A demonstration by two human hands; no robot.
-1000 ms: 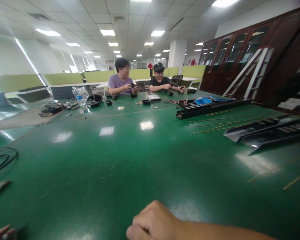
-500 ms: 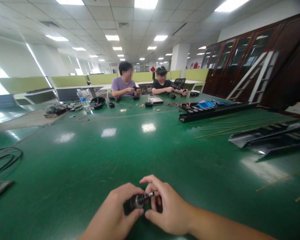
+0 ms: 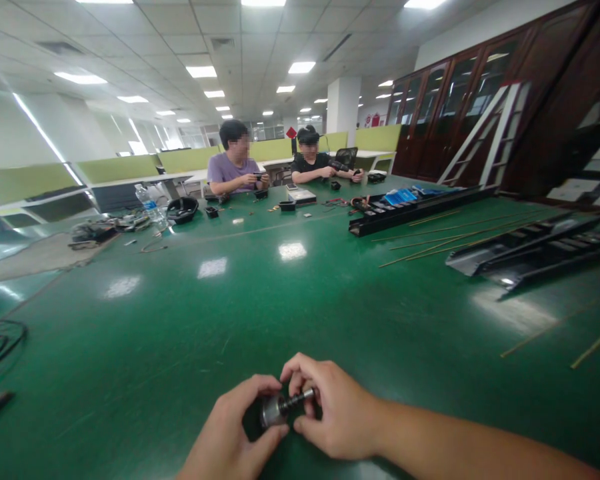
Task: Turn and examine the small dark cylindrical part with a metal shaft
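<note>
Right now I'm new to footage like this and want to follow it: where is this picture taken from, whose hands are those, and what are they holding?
This picture comes from one camera worn on a person's head, looking forward and down, so the two bare hands at the bottom are that person's own. The left hand and the right hand together hold a small silver metal cylinder with a thin shaft. They are over a long glossy green table. Farther along it lie a long black metal channel and thin tan rods. At the far end sit two other people, one in a lavender T-shirt and one in a black T-shirt. A clear plastic water bottle stands to their side.
</note>
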